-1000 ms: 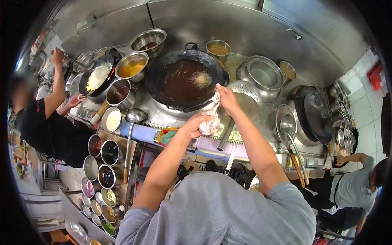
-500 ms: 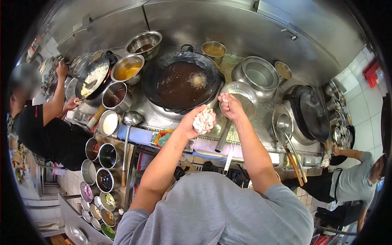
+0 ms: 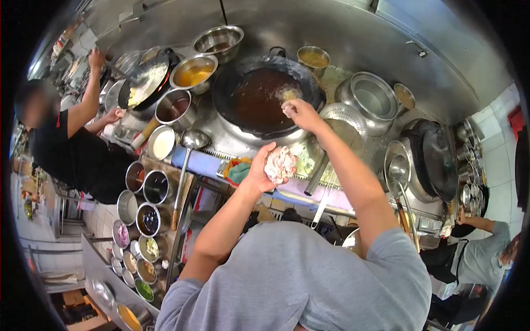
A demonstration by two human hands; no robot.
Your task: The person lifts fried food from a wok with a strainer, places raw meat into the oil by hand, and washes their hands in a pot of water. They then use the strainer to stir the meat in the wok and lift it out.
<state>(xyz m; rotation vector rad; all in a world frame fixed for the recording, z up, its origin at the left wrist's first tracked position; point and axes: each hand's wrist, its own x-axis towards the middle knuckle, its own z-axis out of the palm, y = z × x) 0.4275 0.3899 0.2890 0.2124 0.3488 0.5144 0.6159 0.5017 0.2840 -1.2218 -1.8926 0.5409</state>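
My left hand is cupped around a clump of pale pink, white-coated raw meat pieces, held in front of the stove edge. My right hand reaches over the near right rim of a large black wok. Its fingers are pinched together, with a small pale piece showing at the tips. Dark brown oil fills the wok, and a patch of pale froth bubbles just beyond my right fingertips.
A perforated strainer lies right of the wok, beside a steel pot. Steel bowls, a ladle and several seasoning pots stand left. A co-worker handles another wok; another person stands at right.
My right hand has moved forward and left, from beside the clump to over the wok. My left hand still holds the clump. The whole view has shifted slightly.
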